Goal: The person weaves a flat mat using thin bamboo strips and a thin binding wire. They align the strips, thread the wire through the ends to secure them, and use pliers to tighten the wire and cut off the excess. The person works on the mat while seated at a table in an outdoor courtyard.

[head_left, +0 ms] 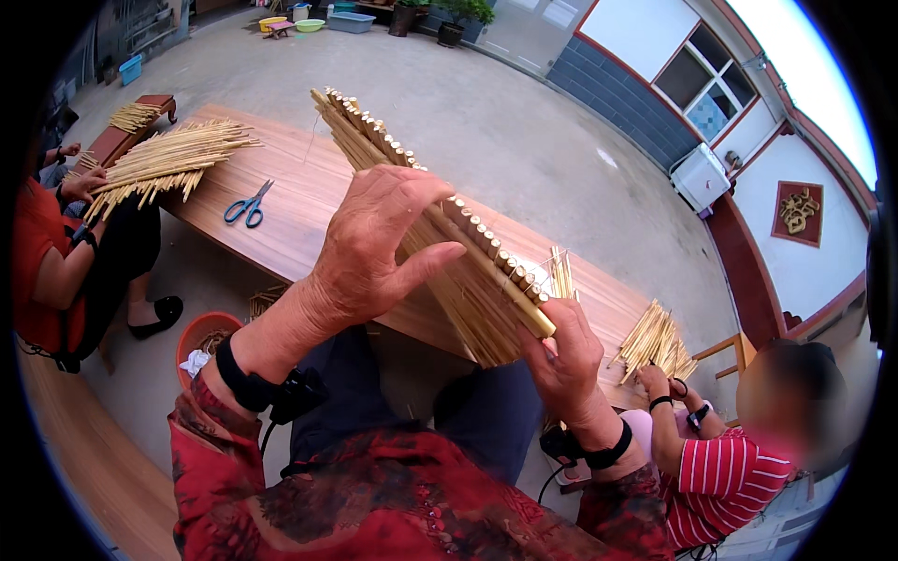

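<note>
Right hand point(566, 360) grips lower end of straw-gold panel of slender round stalks point(468, 304), centred, running 11 to 4 o'clock; left hand point(374, 243) curls against it, hidden fingertips' closure unclear to us. Two-handed hold presumably steadies ragged-edged span. At 10 o'clock: blue-handled metal scissors point(252, 201), flat on smooth wood-grain table point(299, 168).

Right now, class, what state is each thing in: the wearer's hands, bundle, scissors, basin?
Left hand: at the bundle, exact grip unclear.
Right hand: closed on the bundle's lower end.
Bundle: tilted, sticks side by side.
Scissors: lying untouched on the table, opening unclear.
Basin: upright, holding scraps.
</note>
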Tool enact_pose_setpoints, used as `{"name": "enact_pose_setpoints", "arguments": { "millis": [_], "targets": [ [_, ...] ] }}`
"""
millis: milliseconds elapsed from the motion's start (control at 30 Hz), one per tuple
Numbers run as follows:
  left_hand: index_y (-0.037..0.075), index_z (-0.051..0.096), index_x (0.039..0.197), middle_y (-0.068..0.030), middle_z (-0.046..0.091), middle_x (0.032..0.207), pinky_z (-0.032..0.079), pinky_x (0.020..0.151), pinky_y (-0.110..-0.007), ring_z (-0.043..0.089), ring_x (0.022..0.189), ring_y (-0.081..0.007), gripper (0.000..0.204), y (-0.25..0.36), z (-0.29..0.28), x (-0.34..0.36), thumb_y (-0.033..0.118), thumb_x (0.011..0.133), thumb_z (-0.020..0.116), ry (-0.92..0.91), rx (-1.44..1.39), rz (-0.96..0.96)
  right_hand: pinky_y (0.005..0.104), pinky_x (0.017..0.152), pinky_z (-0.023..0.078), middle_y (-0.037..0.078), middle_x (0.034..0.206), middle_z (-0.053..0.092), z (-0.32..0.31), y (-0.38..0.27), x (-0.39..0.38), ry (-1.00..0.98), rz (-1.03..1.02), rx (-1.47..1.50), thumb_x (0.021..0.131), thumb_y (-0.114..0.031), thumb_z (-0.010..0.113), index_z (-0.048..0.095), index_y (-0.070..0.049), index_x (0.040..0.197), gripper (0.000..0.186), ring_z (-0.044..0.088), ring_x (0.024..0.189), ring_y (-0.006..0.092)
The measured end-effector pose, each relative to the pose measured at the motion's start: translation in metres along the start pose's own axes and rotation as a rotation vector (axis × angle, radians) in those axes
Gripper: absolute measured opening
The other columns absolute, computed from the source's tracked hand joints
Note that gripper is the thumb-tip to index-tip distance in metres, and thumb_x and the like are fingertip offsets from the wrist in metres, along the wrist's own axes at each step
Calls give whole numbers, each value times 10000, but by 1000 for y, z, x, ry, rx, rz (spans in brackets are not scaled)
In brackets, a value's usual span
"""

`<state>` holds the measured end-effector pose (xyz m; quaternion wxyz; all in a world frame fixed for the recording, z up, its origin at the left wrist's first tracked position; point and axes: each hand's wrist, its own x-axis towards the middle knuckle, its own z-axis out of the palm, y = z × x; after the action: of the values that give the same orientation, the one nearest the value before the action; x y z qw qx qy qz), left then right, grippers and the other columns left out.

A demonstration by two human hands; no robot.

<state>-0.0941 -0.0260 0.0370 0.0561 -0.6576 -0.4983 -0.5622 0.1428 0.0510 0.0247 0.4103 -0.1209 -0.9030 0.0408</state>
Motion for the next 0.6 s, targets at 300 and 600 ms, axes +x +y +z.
{"name": "enact_pose_setpoints", "arguments": {
  "millis": [300, 600],
  "targets": [
    [80, 602, 861, -55, 604, 829, 370, 916, -407, 578, 861, -243, 153, -5, 56, 63, 223, 900, 566, -83, 66, 527, 269, 619, 530, 115, 888, 598, -18, -17, -15, 68, 419, 326, 820, -27, 666, 563, 44, 1067, 277, 629, 726, 152],
    [108, 530, 701, -32, 515, 675, 391, 756, -345, 522, 700, -218, 262, -11, 89, 71, 283, 886, 591, 200, 4, 567, 216, 654, 469, 56, 947, 598, -28, -15, -20, 20, 585, 475, 820, -28, 674, 541, 47, 1094, 314, 564, 762, 73]
  ]
}}
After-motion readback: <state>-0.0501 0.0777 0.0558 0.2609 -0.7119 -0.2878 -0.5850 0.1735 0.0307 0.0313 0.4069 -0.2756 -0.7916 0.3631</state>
